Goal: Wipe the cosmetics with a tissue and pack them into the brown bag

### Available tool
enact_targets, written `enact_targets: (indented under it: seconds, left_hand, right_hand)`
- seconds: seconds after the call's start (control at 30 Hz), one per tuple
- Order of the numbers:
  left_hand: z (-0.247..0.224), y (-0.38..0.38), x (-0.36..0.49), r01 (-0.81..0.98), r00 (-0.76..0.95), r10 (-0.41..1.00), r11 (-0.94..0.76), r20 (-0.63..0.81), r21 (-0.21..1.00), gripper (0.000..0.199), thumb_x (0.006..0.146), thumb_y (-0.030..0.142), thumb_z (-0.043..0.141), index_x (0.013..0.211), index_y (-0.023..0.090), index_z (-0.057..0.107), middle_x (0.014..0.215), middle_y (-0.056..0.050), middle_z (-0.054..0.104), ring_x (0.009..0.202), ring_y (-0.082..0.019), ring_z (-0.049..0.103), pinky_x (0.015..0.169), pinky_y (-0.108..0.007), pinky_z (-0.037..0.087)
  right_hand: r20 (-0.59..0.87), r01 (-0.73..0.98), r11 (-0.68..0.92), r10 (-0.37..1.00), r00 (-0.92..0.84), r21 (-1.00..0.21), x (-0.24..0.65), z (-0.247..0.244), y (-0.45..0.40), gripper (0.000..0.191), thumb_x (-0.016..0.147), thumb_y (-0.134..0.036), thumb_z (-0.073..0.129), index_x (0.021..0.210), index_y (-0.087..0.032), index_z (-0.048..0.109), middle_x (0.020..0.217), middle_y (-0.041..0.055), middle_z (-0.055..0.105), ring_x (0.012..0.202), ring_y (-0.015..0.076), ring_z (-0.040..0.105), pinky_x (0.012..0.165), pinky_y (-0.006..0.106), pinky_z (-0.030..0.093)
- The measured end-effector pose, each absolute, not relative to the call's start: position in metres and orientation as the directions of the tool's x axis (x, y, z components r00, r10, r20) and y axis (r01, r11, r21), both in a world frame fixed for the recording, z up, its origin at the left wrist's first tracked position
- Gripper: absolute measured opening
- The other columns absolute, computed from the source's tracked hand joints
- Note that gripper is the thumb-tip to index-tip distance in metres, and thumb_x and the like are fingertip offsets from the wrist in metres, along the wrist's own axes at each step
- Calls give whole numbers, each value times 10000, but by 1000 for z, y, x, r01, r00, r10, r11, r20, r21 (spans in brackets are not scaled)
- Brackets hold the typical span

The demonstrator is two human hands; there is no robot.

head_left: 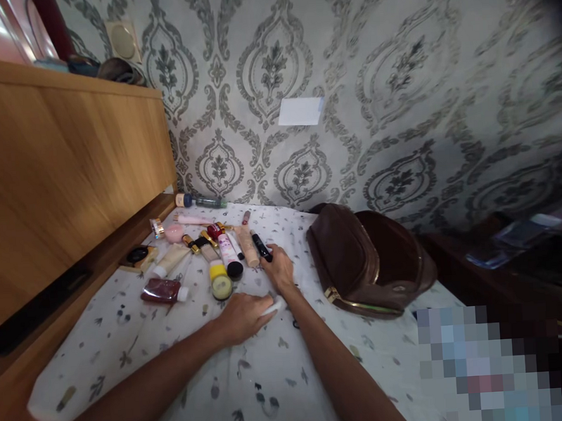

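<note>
My right hand (279, 269) has its fingers closed at the near end of a small black tube (260, 245), which lies at the right end of a group of cosmetics. Close below it, my left hand (245, 315) is closed around a small white piece (273, 307) that looks like a tissue or wipe. Left of the black tube lie a beige tube (247, 245) and a pink-and-white tube with a black cap (227, 250). A yellow-lidded jar (220, 281) sits beyond my left hand. Further left are a dark red bottle with a white cap (161, 291) and a cream tube (172, 260).
A brown leather bag (355, 260) stands to the right on the patterned white sheet (216, 392). A wooden board (69, 179) borders the left side, with a compact (138, 256) near it. The papered wall (272, 58) rises behind, and a bottle (209, 203) lies along it.
</note>
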State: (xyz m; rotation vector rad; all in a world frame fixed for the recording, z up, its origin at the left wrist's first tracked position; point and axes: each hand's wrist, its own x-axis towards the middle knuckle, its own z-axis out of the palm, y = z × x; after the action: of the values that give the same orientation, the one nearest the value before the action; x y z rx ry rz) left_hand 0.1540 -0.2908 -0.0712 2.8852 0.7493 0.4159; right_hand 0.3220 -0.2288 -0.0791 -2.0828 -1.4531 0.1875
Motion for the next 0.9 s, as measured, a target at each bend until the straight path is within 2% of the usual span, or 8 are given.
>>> enact_targets:
  seconds: [0.27,0.63,0.9]
  left_hand:
    - [-75,-289,153,434,829,488,-869,274,237,283,1042,390,403,900,209,567,812,-24,720,734,-189,694,620,-265,421]
    - [-67,-291,152,448,833,505,-855,224,261,246,1031,374,429,914,216,579,813,-17,728,716,-185,692,599,-264,418]
    - [-67,-290,149,429,836,499,-854,228,294,232,1029,364,426,920,224,576,807,-2,720,719,-173,686,616,-246,429]
  right_hand:
    - [204,810,-231,897,391,-539,324,-81,-228,424,861,-319,623,1267,-195,617,1050,72,717,970,221,665,824,300,476]
    - [184,804,-226,906,381,-551,326,-85,-224,342,904,-350,592,1208,-207,656,956,42,732,876,193,666,748,275,446]
    - [196,809,-209,909,368,-550,326,-85,-225,333,900,-364,594,1185,-209,666,938,39,733,859,190,659,751,274,442]
